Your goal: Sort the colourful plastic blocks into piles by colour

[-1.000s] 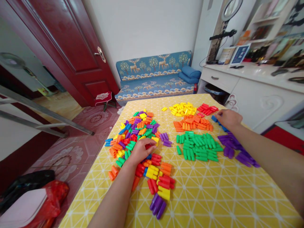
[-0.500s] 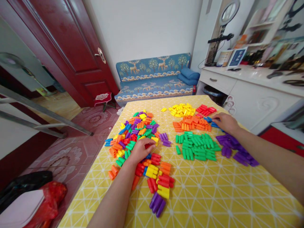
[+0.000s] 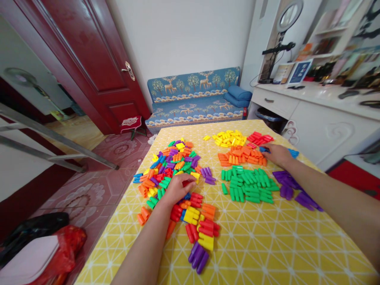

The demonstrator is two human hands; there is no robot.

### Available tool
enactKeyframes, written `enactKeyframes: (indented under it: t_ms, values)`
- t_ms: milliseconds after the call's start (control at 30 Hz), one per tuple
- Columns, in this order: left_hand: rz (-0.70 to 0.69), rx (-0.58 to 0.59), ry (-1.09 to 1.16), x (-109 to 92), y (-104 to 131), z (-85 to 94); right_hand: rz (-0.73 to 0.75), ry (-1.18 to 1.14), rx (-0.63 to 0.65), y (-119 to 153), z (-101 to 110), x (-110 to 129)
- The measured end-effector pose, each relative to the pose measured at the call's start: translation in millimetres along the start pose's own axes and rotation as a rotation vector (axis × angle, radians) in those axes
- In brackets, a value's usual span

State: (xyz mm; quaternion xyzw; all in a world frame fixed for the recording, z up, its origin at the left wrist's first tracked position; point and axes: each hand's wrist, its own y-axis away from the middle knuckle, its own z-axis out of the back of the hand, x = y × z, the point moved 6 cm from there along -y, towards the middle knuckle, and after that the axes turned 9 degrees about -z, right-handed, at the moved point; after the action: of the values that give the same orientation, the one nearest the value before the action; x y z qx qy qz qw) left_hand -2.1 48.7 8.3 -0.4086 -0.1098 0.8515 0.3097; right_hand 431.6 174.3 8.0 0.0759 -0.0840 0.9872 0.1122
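Over the mixed pile of plastic building blocks [image 3: 175,158], my left hand [image 3: 178,188] is curled, with a red block [image 3: 185,183] showing between its thumb and fingers. My right hand [image 3: 277,154] is across the table, fingers closed around a blue block [image 3: 264,149] beside the orange blocks [image 3: 242,154]. Other blue blocks [image 3: 293,152] lie just right of that hand. Sorted groups spread near it: yellow blocks [image 3: 230,138], red blocks [image 3: 259,138], green blocks [image 3: 249,184] and purple blocks [image 3: 287,184], partly under my right forearm.
A patterned yellow cloth covers the table [image 3: 252,245]. Loose red, yellow and purple blocks [image 3: 198,257] lie near its front. Beyond stand a blue sofa [image 3: 190,107] and a small stool [image 3: 131,123]. A white dresser [image 3: 320,122] is at the right, a metal ladder [image 3: 59,138] at the left.
My right hand has shifted slightly left, toward the orange blocks, uncovering blue blocks on its right. My left hand stays over the mixed pile. The view has moved a little.
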Motion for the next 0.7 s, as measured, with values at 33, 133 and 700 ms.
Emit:
enactKeyframes:
  t_ms: [33, 133, 700]
  values:
    - [0.002, 0.001, 0.001, 0, 0, -0.1, -0.039, -0.002, -0.009, -2, 1, -2]
    - [0.005, 0.002, 0.0, -1, 0, 0.3, -0.136, -0.014, -0.045, -7, 6, -7]
    - [0.018, -0.123, 0.042, -4, 0, 12.2, 0.156, -0.54, -0.405, 50, 46, 75]
